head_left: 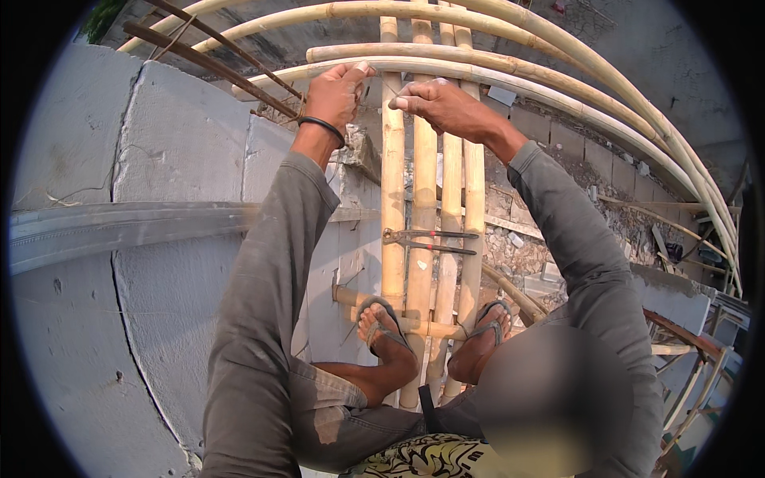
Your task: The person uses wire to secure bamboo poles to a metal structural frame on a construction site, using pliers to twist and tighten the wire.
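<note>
My left hand (336,94) is raised at the far end of the bamboo walkway, thumb and fingers pinched together; what they hold, if anything, is too small to make out. Opposite it, my right hand (448,108) pinches what looks like a thin wire (395,93), a faint dark strand by the fingertips. Both hands are next to a long horizontal bamboo pole (510,78), above the lengthwise bamboo poles (425,163). A pair of pincers (430,241) with dark handles and red marks lies across those poles, touched by neither hand.
My sandalled feet (386,334) rest on a bamboo crosspiece (434,327). A grey block wall (179,135) rises on the left, with rusty steel bars (211,68) projecting near my left hand. Rubble (510,239) lies far below through the gaps. More bamboo poles (637,88) curve along the right.
</note>
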`<state>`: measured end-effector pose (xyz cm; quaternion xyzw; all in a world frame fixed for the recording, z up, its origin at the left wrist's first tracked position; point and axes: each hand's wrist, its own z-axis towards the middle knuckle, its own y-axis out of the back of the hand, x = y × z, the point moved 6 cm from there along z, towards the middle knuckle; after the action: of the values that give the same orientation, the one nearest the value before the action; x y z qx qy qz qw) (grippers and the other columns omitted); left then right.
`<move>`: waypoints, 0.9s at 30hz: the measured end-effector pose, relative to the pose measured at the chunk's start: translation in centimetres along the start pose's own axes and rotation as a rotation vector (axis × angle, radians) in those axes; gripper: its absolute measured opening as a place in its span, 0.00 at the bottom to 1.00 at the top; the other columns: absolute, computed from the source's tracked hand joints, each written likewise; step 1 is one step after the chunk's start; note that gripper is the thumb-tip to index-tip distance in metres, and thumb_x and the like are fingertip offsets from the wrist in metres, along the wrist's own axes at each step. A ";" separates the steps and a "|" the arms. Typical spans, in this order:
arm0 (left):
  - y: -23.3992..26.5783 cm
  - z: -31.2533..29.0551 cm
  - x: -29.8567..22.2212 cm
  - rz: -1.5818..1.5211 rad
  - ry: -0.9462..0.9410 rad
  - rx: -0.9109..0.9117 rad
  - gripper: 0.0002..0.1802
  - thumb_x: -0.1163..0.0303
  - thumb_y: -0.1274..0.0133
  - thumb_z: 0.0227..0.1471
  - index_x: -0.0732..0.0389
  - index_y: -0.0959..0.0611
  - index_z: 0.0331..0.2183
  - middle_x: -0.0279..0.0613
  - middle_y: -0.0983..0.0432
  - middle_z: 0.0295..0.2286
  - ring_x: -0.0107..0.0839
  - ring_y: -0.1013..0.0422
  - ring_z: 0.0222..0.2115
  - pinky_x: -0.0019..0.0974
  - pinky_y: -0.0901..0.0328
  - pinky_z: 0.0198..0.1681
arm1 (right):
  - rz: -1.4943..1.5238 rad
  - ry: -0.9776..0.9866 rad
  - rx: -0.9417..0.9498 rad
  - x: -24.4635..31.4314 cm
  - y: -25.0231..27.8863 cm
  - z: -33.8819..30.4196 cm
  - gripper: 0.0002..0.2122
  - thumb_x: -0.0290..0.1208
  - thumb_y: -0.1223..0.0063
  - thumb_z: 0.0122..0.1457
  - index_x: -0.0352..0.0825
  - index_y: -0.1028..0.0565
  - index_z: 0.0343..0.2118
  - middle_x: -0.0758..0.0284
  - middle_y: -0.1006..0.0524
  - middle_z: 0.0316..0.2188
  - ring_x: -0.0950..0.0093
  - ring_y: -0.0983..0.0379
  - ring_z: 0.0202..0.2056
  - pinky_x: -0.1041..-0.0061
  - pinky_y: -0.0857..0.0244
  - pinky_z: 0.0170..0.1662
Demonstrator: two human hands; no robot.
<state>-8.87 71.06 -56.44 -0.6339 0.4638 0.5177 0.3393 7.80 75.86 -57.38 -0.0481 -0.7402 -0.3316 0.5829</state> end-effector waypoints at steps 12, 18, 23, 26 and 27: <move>-4.3 -2.0 4.9 -0.169 0.052 0.103 0.14 0.60 0.54 0.61 0.60 0.22 0.40 0.24 0.35 0.17 0.14 0.41 0.14 0.22 0.47 0.13 | 1.293 -0.066 -0.667 -5.2 4.7 4.8 0.12 0.31 0.73 0.69 0.26 0.37 0.40 0.48 0.30 0.46 0.56 0.26 0.46 0.60 0.26 0.48; -5.3 -3.3 2.8 0.494 -0.303 -0.099 0.15 0.61 0.51 0.57 0.62 0.18 0.31 0.42 0.27 0.19 0.33 0.31 0.20 0.36 0.36 0.26 | 1.135 -0.216 -0.628 -8.8 5.6 5.7 0.07 0.34 0.62 0.62 0.36 0.34 0.36 0.72 0.35 0.19 0.78 0.40 0.14 0.77 0.39 0.18; -2.5 -2.8 2.8 1.007 -0.264 -0.104 0.15 0.59 0.53 0.56 0.60 0.20 0.30 0.54 0.23 0.26 0.56 0.28 0.31 0.53 0.34 0.34 | -0.671 -0.311 -0.604 -6.0 8.3 4.5 0.17 0.32 0.54 0.57 0.25 0.31 0.46 0.53 0.29 0.42 0.60 0.30 0.41 0.60 0.35 0.43; -2.4 -3.2 2.3 1.044 -0.348 -0.083 0.14 0.59 0.52 0.56 0.60 0.21 0.31 0.54 0.23 0.26 0.55 0.28 0.30 0.53 0.34 0.34 | -0.800 0.317 -0.517 0.7 5.7 3.4 0.21 0.26 0.54 0.53 0.25 0.32 0.51 0.50 0.37 0.57 0.56 0.44 0.60 0.61 0.48 0.61; -1.9 -3.1 2.1 1.012 -0.373 -0.125 0.14 0.59 0.52 0.56 0.61 0.21 0.31 0.54 0.23 0.26 0.55 0.27 0.30 0.53 0.34 0.33 | -0.642 0.546 -0.271 2.3 3.4 3.4 0.21 0.25 0.54 0.54 0.26 0.33 0.52 0.52 0.35 0.56 0.57 0.43 0.60 0.62 0.48 0.61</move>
<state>-5.98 68.40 -57.81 -0.2478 0.6112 0.7467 0.0857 5.78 79.63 -54.21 0.1977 -0.4863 -0.5904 0.6131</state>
